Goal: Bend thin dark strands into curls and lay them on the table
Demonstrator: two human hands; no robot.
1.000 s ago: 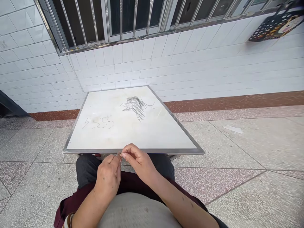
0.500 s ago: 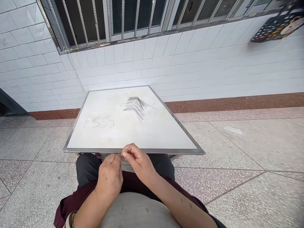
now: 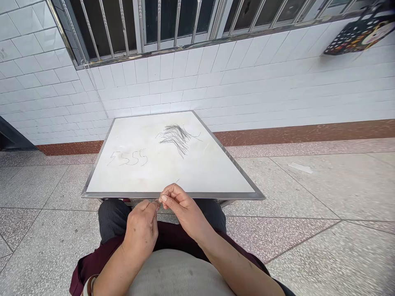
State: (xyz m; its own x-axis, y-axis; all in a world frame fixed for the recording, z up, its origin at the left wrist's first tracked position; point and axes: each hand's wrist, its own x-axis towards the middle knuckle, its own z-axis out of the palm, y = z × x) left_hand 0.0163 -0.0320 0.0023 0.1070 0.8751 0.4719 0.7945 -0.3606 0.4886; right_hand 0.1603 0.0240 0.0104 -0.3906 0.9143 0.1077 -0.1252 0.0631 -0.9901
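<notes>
My left hand [image 3: 141, 226] is closed in a pinch at the near edge of a white-topped table [image 3: 197, 174]. Right beside it, my right hand [image 3: 182, 207] is also pinched, its fingertips almost meeting the left ones. A thin dark strand [image 3: 177, 181] runs between the fingertips, one end sticking up past my right hand; whether it is wire or fibre I cannot tell. Farther back on the table lies a loose bunch of thin dark strands [image 3: 175, 135]. To its left are several thin five-shaped lines [image 3: 128, 158], either bent strands or drawn marks.
Behind the table stands a white tiled wall [image 3: 185, 95] with a barred window [image 3: 157, 24]. A patterned bag [image 3: 354, 39] hangs at upper right. A pale scrap [image 3: 300, 167] lies on the floor to the right. My knees are under the table's near edge.
My right hand has shifted slightly right and up, and the strand's free end now reaches farther over the table. The left hand stays nearly in place.
</notes>
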